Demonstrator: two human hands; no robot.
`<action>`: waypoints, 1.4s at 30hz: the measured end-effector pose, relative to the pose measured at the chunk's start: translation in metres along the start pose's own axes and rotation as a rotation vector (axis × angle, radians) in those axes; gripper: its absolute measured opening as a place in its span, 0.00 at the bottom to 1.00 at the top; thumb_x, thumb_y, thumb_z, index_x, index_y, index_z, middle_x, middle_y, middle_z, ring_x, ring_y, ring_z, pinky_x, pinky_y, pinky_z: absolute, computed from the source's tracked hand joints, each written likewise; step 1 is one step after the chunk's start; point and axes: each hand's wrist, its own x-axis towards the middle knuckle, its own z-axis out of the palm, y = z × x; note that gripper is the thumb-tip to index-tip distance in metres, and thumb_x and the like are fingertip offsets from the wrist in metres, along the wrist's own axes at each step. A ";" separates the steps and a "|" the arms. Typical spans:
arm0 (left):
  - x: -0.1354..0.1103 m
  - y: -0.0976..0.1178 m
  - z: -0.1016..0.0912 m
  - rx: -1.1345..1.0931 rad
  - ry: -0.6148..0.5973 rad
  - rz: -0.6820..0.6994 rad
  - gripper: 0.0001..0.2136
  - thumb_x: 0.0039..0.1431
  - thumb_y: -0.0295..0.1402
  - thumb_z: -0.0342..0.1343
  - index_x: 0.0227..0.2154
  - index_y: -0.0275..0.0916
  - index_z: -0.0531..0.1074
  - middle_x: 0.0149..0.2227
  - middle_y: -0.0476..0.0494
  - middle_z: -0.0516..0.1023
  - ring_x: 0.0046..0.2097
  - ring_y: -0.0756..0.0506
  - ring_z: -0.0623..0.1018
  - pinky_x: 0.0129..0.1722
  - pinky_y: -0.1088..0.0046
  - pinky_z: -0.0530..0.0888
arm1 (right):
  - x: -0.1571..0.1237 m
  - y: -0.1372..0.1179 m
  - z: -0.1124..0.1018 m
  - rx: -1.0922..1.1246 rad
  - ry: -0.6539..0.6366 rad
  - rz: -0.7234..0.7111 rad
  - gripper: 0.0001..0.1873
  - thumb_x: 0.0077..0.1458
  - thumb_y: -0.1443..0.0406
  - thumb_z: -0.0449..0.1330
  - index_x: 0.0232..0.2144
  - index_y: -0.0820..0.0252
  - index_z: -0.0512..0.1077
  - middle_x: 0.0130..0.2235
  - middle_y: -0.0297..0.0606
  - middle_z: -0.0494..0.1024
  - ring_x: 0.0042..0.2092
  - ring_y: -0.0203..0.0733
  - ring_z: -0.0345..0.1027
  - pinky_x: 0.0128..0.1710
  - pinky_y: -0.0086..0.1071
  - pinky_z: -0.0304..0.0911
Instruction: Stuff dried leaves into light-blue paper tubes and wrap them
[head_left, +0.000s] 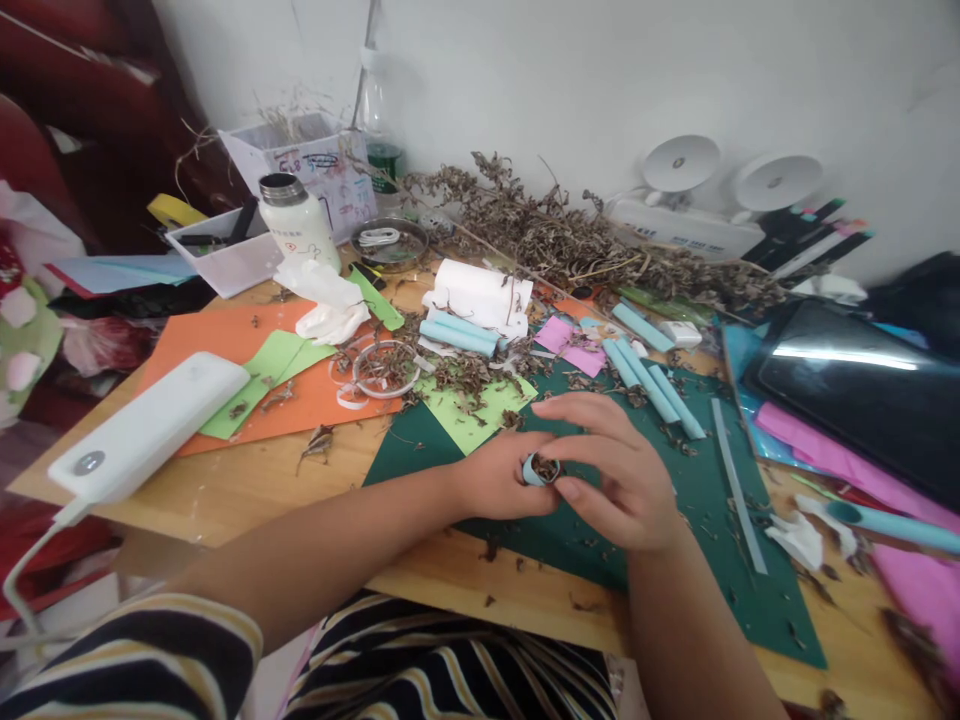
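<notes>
My left hand [501, 476] is wrapped round a short light-blue paper tube [529, 472], its open end facing up. Crumbled dried leaves [546, 468] fill the mouth of the tube. Over the right side of the rim is my right hand [619, 470], fingers apart and curved, with the thumb and a fingertip close to the opening; whether they touch it I cannot tell. Under both hands lies a dark green sheet [720, 520] scattered with leaf bits. Behind them, a heap of crumbled leaves [469, 380] covers part of a light green paper [480, 425].
Several blue paper tubes [641, 380] lie behind my right hand. A white power bank [150, 425] rests on orange paper [195, 345] at left. Dried plant stalks [555, 230] line the wall. Farther back stands an uncapped white bottle [296, 225]; a black glossy device [862, 370] is at right.
</notes>
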 end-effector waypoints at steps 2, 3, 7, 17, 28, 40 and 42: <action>0.000 0.002 0.000 -0.026 0.014 -0.030 0.05 0.41 0.29 0.51 0.19 0.35 0.59 0.18 0.54 0.61 0.22 0.55 0.62 0.22 0.80 0.63 | -0.001 -0.001 -0.003 0.019 0.037 0.020 0.12 0.43 0.71 0.52 0.34 0.55 0.63 0.43 0.42 0.68 0.45 0.46 0.62 0.43 0.46 0.60; 0.000 0.003 0.000 -0.044 0.016 -0.033 0.06 0.41 0.29 0.51 0.19 0.36 0.58 0.17 0.55 0.59 0.21 0.56 0.60 0.21 0.81 0.62 | -0.001 -0.002 -0.005 0.015 0.041 0.011 0.12 0.42 0.71 0.52 0.34 0.55 0.63 0.43 0.42 0.68 0.45 0.47 0.62 0.43 0.47 0.60; 0.001 0.003 -0.001 -0.048 -0.028 -0.052 0.05 0.40 0.27 0.51 0.19 0.35 0.58 0.17 0.56 0.58 0.22 0.56 0.60 0.22 0.82 0.60 | -0.002 -0.005 -0.009 -0.046 0.003 -0.122 0.10 0.40 0.68 0.51 0.31 0.57 0.64 0.42 0.42 0.67 0.45 0.49 0.60 0.40 0.47 0.60; 0.001 -0.004 -0.002 0.044 -0.054 0.029 0.05 0.43 0.29 0.51 0.20 0.35 0.60 0.20 0.54 0.61 0.25 0.55 0.63 0.25 0.80 0.64 | 0.001 -0.006 -0.004 -0.159 -0.035 -0.111 0.09 0.41 0.69 0.51 0.29 0.58 0.66 0.40 0.42 0.70 0.45 0.49 0.60 0.39 0.45 0.61; 0.001 0.004 -0.002 0.039 -0.009 -0.052 0.05 0.41 0.28 0.52 0.20 0.35 0.60 0.18 0.55 0.62 0.22 0.55 0.63 0.23 0.81 0.63 | -0.003 -0.002 0.000 -0.051 0.100 -0.089 0.11 0.41 0.71 0.49 0.31 0.58 0.64 0.40 0.42 0.69 0.42 0.46 0.62 0.38 0.45 0.62; 0.001 0.000 -0.002 0.071 -0.038 -0.021 0.07 0.40 0.28 0.53 0.19 0.35 0.58 0.19 0.55 0.59 0.24 0.55 0.61 0.25 0.80 0.62 | -0.003 -0.001 -0.001 -0.240 0.045 -0.143 0.09 0.41 0.70 0.55 0.31 0.58 0.66 0.39 0.41 0.70 0.43 0.48 0.61 0.38 0.44 0.62; 0.001 -0.001 -0.003 0.062 -0.038 0.003 0.08 0.41 0.28 0.53 0.18 0.35 0.57 0.18 0.56 0.58 0.23 0.55 0.61 0.24 0.80 0.61 | -0.002 -0.002 -0.002 -0.204 0.034 -0.136 0.09 0.42 0.70 0.54 0.31 0.58 0.66 0.39 0.41 0.70 0.43 0.48 0.61 0.38 0.44 0.62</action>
